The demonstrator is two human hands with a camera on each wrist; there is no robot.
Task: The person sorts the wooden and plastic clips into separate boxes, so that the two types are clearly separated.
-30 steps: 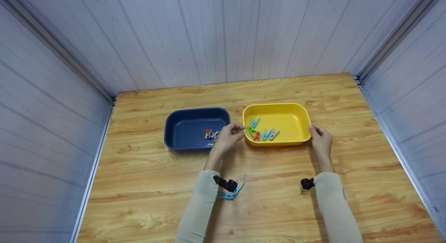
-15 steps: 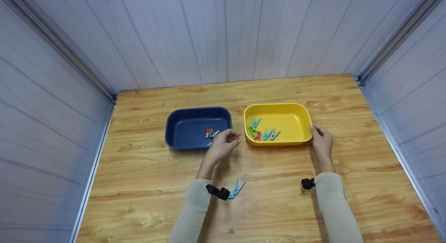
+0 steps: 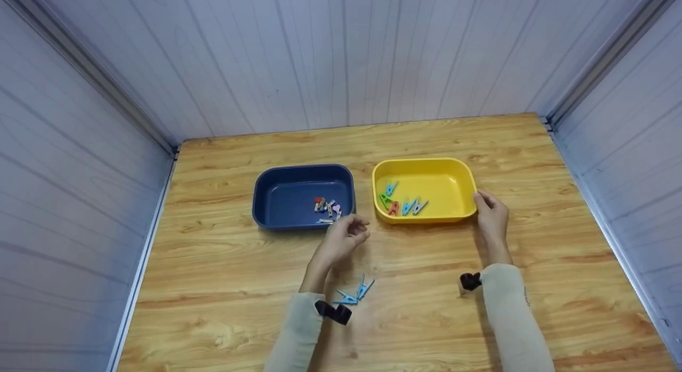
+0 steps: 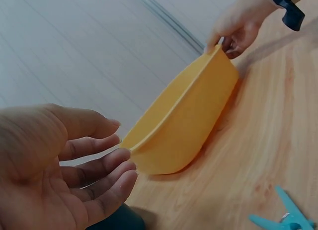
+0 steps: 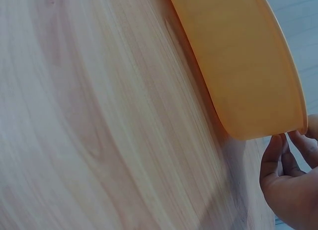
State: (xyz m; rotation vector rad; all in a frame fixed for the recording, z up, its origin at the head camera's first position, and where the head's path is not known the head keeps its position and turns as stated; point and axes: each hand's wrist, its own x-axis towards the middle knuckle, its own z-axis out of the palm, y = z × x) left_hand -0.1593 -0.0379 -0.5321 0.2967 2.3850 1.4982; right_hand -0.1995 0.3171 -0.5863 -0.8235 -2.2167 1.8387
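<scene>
My left hand (image 3: 341, 240) hovers over the table just below the near right corner of the dark blue plastic bin (image 3: 282, 208). Its fingers are loosely bent, with nothing between them. At the right end of the yellow plastic bin (image 3: 447, 193), my right hand (image 3: 493, 217) pinches the rim, thumb on top and fingers against the outer wall in the right wrist view. Several clothespins lie in the yellow bin's left part, among them a green clothespin (image 3: 384, 201) and a red clothespin (image 3: 393, 208). Two light blue clothespins (image 3: 365, 288) rest on the table near my left forearm.
Small wooden clips, one with a red top (image 3: 318, 200) and one with a pale heart (image 3: 336, 207), lie in the blue bin's near right corner. A narrow gap separates the bins. Pale panel walls (image 3: 341, 57) enclose the wooden table (image 3: 213, 286) at the back and sides.
My left hand has withdrawn from the yellow bin's left rim, moving left and toward me, uncovering clips in the blue bin and both table clothespins. My right hand has stayed at the yellow rim.
</scene>
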